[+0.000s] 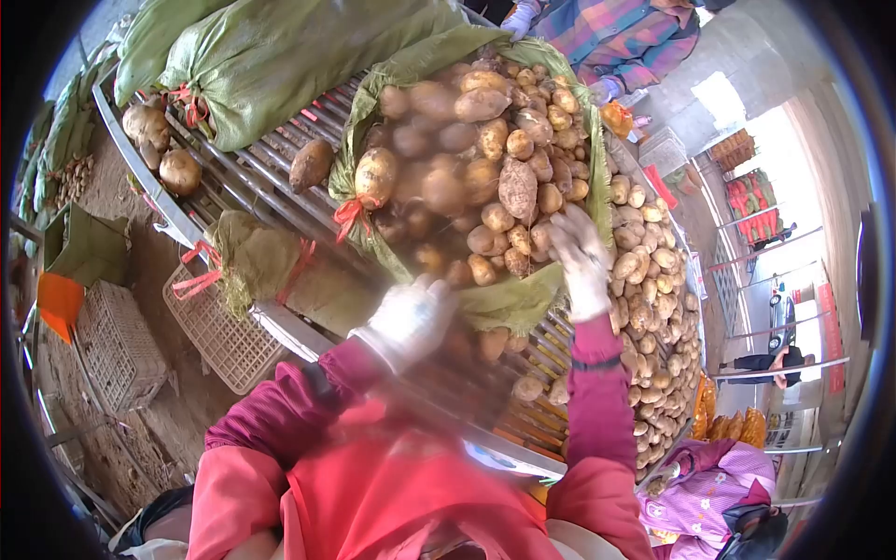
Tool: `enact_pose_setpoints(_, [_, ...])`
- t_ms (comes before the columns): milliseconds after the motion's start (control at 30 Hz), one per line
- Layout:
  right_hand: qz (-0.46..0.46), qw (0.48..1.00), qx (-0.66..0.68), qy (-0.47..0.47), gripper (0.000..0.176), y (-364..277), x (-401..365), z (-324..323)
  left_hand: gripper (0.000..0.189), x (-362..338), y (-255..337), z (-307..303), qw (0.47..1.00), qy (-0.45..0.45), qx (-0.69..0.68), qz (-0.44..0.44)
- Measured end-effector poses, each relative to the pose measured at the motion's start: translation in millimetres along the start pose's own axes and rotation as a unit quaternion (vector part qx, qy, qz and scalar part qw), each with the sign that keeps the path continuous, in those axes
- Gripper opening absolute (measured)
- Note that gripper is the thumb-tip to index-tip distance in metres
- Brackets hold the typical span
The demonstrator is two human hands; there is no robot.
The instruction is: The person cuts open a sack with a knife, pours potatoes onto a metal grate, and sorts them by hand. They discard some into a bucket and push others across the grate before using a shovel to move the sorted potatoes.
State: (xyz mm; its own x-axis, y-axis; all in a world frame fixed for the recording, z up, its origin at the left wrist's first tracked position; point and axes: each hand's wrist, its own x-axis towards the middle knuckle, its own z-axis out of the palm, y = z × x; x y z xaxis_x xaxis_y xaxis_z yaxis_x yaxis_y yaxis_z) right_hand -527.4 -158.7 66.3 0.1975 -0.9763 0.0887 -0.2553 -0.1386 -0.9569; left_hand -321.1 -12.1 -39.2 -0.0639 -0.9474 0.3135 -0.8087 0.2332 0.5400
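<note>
An open green sack (504, 303) full of potatoes (467, 149) lies on a metal roller table (271, 182). My left hand (409, 319), in a white glove and blurred, is at the sack's near edge and seems closed on the fabric. My right hand (581, 261), also gloved, grips the sack's rim beside the potatoes at its mouth. Red sleeves cover both my arms. Loose potatoes (653, 308) are spread over the rollers to the right of the sack.
Tied green sacks (280, 56) lie at the table's far left with a few stray potatoes (177, 170). Plastic crates (219, 336) stand on the dirt floor. A person in a plaid shirt (616, 37) stands across the table. Another in pink (709, 490) is at my right.
</note>
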Motion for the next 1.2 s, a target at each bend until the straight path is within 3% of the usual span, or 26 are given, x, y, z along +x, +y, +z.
enact_pose_setpoints(100, [-0.010, 0.990, -0.134, -0.034, 0.070, 24.3, 62.1, 25.1, 0.016, -1.1, -0.8, 1.0, 1.000, 0.022, -0.008, 0.005])
enact_pose_setpoints(167, [-0.095, 0.922, -0.376, -0.010, 0.069, 22.6, 84.1, 51.8, 0.013, -0.3, -0.2, -0.3, 1.000, 0.023, -0.006, 0.005])
enact_pose_setpoints(200, [-0.064, 0.857, -0.511, 0.001, 0.067, 27.3, 97.0, 62.1, 0.013, 0.4, 0.7, -1.8, 1.000, 0.018, -0.005, -0.001])
enact_pose_setpoints(233, [-0.044, 0.850, -0.525, -0.005, 0.071, 27.1, 98.4, 65.9, 0.012, 1.3, 1.0, -3.8, 1.000, 0.012, -0.004, -0.006])
enact_pose_setpoints(300, [-0.078, 0.852, -0.517, -0.012, 0.071, 12.8, 78.3, 63.3, 0.012, 3.2, 0.8, -6.5, 1.000, 0.011, -0.003, -0.013])
enact_pose_setpoints(367, [-0.124, 0.898, -0.413, -0.092, 0.069, -7.7, 50.2, 60.1, 0.013, 7.7, 0.8, -5.0, 1.000, 0.013, 0.005, -0.023])
enact_pose_setpoints(400, [-0.104, 0.888, -0.423, -0.143, 0.067, -33.4, 30.8, 66.2, 0.013, 9.8, 0.2, -3.6, 0.999, 0.013, 0.014, -0.029])
enact_pose_setpoints(467, [-0.133, 0.857, -0.471, -0.162, 0.067, -24.2, 4.3, 76.9, 0.014, 12.2, -3.2, 0.5, 0.999, 0.021, 0.027, -0.038])
enact_pose_setpoints(500, [-0.182, 0.828, -0.487, -0.210, 0.074, -8.0, -5.3, 77.0, 0.015, 12.2, -5.1, 0.8, 0.999, 0.021, 0.007, -0.029])
enact_pose_setpoints(533, [-0.173, 0.815, -0.511, -0.212, 0.078, 4.8, -16.4, 82.0, 0.015, 12.6, -5.9, -0.1, 1.000, 0.021, -0.013, -0.018])
enact_pose_setpoints(800, [-0.129, 0.810, -0.548, -0.163, 0.084, 34.1, -25.5, 50.5, 0.025, 30.0, -2.4, 11.6, 0.993, -0.106, -0.030, -0.042])
enact_pose_setpoints(967, [-0.068, 0.848, -0.489, -0.192, 0.082, 27.0, -38.4, 36.6, 0.031, 29.0, 12.3, 1.4, 0.977, -0.203, 0.052, -0.031])
enact_pose_setpoints(1000, [-0.052, 0.867, -0.462, -0.181, 0.070, 24.1, -37.5, 33.1, 0.042, 31.3, 14.3, -2.5, 0.971, -0.229, 0.064, -0.020])
enact_pose_setpoints(1100, [-0.213, 0.884, -0.403, -0.108, 0.056, 54.8, -20.9, 11.6, 0.052, 40.0, 31.1, -29.2, 0.956, -0.288, 0.049, -0.009])
enact_pose_setpoints(1133, [-0.197, 0.862, -0.462, -0.073, 0.048, 45.5, -12.1, 9.2, 0.053, 45.4, 30.0, -34.8, 0.944, -0.322, 0.071, 0.005])
enact_pose_setpoints(1200, [-0.171, 0.856, -0.484, -0.067, 0.049, 22.8, 12.6, 2.8, 0.049, 57.1, 22.1, -36.8, 0.923, -0.370, 0.099, 0.043])
